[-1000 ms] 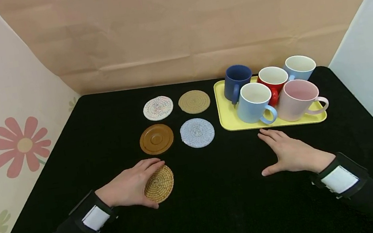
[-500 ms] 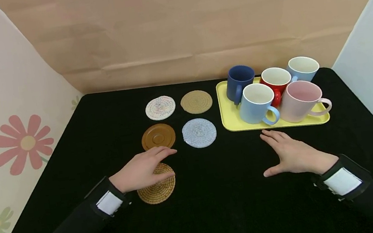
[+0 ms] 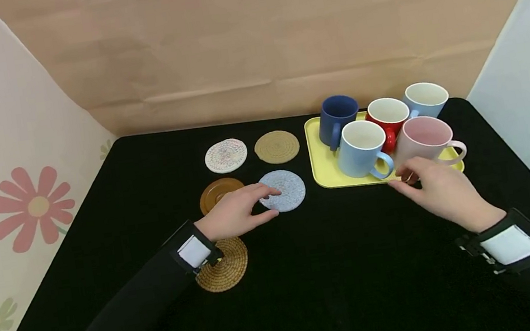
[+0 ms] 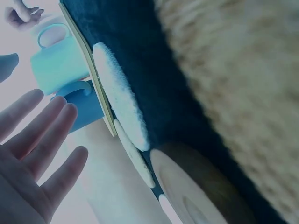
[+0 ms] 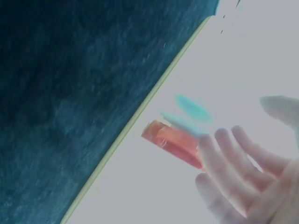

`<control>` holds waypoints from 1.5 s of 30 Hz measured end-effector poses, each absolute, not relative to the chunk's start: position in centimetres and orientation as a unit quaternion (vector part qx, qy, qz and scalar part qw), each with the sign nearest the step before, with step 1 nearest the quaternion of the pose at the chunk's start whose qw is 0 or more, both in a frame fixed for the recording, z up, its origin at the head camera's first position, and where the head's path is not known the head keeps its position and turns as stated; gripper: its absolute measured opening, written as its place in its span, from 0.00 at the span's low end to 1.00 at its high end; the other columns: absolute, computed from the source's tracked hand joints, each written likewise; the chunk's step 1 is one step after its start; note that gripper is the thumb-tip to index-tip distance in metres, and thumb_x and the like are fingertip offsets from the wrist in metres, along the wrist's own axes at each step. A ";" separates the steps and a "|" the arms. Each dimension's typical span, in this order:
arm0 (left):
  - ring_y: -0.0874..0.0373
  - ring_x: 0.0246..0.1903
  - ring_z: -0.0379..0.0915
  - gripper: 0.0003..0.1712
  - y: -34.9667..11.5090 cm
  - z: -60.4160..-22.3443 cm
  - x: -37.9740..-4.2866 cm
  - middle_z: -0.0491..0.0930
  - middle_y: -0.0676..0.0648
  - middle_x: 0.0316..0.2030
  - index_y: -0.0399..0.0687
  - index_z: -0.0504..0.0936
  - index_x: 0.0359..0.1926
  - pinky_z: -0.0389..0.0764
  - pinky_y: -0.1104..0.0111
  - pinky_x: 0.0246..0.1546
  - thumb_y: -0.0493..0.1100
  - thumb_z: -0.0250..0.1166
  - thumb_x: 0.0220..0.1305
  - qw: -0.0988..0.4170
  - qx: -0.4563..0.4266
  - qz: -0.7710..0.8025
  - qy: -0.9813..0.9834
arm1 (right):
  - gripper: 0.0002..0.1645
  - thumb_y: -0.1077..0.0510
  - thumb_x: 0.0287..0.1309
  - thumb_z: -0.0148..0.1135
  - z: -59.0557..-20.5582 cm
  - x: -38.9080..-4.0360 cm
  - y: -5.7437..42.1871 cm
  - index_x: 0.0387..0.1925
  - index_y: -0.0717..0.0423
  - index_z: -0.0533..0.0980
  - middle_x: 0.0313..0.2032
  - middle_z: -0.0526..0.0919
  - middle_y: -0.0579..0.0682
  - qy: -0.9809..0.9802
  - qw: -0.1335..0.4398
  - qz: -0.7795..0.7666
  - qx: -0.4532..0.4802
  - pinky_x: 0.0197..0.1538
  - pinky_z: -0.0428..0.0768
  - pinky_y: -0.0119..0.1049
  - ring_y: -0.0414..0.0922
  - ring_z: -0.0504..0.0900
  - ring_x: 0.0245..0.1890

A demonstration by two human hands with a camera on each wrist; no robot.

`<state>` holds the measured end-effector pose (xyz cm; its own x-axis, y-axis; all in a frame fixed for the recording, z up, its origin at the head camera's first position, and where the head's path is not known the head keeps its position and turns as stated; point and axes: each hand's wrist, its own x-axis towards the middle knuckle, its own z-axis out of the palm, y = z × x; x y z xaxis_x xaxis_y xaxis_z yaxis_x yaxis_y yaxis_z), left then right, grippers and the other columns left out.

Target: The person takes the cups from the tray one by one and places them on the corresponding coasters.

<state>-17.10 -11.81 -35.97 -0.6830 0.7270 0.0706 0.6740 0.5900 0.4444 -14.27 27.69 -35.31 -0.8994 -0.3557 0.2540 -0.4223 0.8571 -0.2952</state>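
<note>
My left hand (image 3: 238, 211) hovers between the brown round coaster (image 3: 215, 189) and the pale blue-white coaster (image 3: 286, 191), its fingertips overlapping the latter. The left wrist view shows its fingers (image 4: 51, 135) extended with nothing in them. Below the wrist lies a woven straw coaster (image 3: 224, 273), partly covered by the sleeve. My right hand (image 3: 444, 191) is at the front edge of the yellow tray (image 3: 324, 171), its loosely bent fingers overlapping the base of the pink mug (image 3: 421, 138). Nothing shows in its grasp in the right wrist view, where a red shape (image 5: 173, 142) appears beyond the fingertips.
Also on the tray stand a light blue mug (image 3: 362, 152), a navy mug (image 3: 337, 121) and a red mug (image 3: 384, 112). Another light blue mug (image 3: 426, 100) is behind them. A speckled white coaster (image 3: 225, 156) and a tan coaster (image 3: 276, 147) lie farther back on the black tabletop (image 3: 323, 293).
My left hand has left the straw coaster and moved forward and right to the pale blue-white one. My right hand has shifted right and forward to the pink mug, its fingers bending.
</note>
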 end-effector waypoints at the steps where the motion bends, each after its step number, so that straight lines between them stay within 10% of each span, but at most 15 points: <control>1: 0.56 0.50 0.75 0.24 -11.5 -35.9 -17.4 0.77 0.47 0.54 0.46 0.75 0.60 0.78 0.66 0.45 0.50 0.62 0.68 0.056 0.395 0.227 0.888 | 0.12 0.56 0.57 0.69 -35.1 -14.5 27.9 0.37 0.60 0.78 0.30 0.83 0.53 -0.959 0.107 0.177 0.192 0.28 0.80 0.46 0.49 0.81 0.29; 8: 0.57 0.49 0.76 0.21 -10.1 -35.9 -18.9 0.78 0.48 0.53 0.48 0.76 0.58 0.78 0.68 0.42 0.50 0.62 0.68 0.039 0.388 0.229 0.892 | 0.19 0.54 0.62 0.63 -35.2 -15.6 28.3 0.46 0.66 0.74 0.35 0.83 0.61 -0.966 0.088 0.198 0.143 0.31 0.81 0.50 0.53 0.81 0.31; 26: 0.56 0.48 0.76 0.21 -9.9 -36.0 -19.1 0.78 0.48 0.52 0.47 0.77 0.58 0.78 0.67 0.42 0.50 0.62 0.68 0.054 0.371 0.226 0.899 | 0.10 0.57 0.66 0.60 -36.6 -16.5 26.6 0.35 0.61 0.74 0.19 0.70 0.45 -0.960 0.045 0.203 0.186 0.19 0.64 0.34 0.42 0.67 0.17; 45: 0.57 0.44 0.77 0.21 -10.7 -36.3 -19.0 0.78 0.47 0.51 0.48 0.77 0.58 0.77 0.70 0.37 0.51 0.61 0.68 0.059 0.369 0.208 0.904 | 0.07 0.59 0.64 0.62 -36.5 -16.7 20.0 0.38 0.60 0.79 0.28 0.83 0.48 -0.933 -0.020 0.261 0.247 0.32 0.80 0.39 0.42 0.77 0.25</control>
